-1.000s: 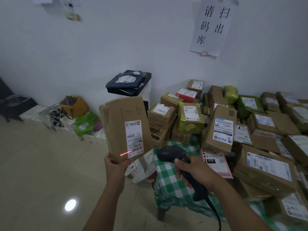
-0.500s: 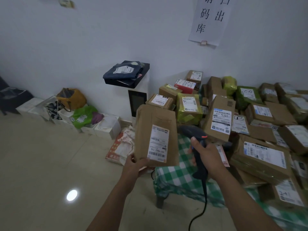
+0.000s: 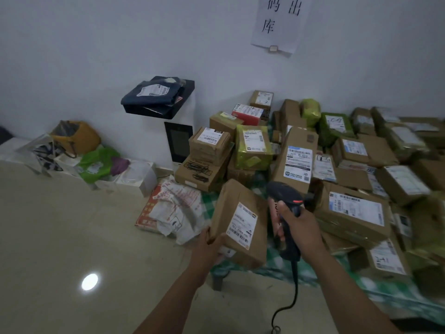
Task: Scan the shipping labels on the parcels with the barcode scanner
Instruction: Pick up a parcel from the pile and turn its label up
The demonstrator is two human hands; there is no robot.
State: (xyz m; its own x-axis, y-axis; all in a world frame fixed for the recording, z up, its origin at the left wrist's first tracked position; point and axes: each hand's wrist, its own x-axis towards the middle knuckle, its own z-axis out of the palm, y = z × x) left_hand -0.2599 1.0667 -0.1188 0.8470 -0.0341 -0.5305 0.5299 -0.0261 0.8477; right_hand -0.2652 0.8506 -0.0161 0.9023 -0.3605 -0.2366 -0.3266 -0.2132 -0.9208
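Observation:
My left hand [image 3: 209, 247] grips the lower left corner of a brown cardboard parcel [image 3: 231, 208], tilted back low over the table's left edge. Its white shipping label [image 3: 243, 224] faces up. My right hand [image 3: 297, 227] holds the black barcode scanner [image 3: 285, 197] by the handle, just right of the parcel, head pointing away toward the pile; its cable hangs down. No red scan line shows on the label. Several more labelled parcels [image 3: 354, 210] cover the table.
The table has a green checked cloth [image 3: 277, 263]. White and red bags [image 3: 175, 208] lie on the floor by its left end. A black tray [image 3: 168, 109] with a dark pouch sits on a white stand at the wall. Bags and white boxes [image 3: 96, 162] line the wall left.
The parcel has come down and to the right, from upright in front of me to tilted low by the table. The scanner's red line on the label is gone; the scanner moved right and up.

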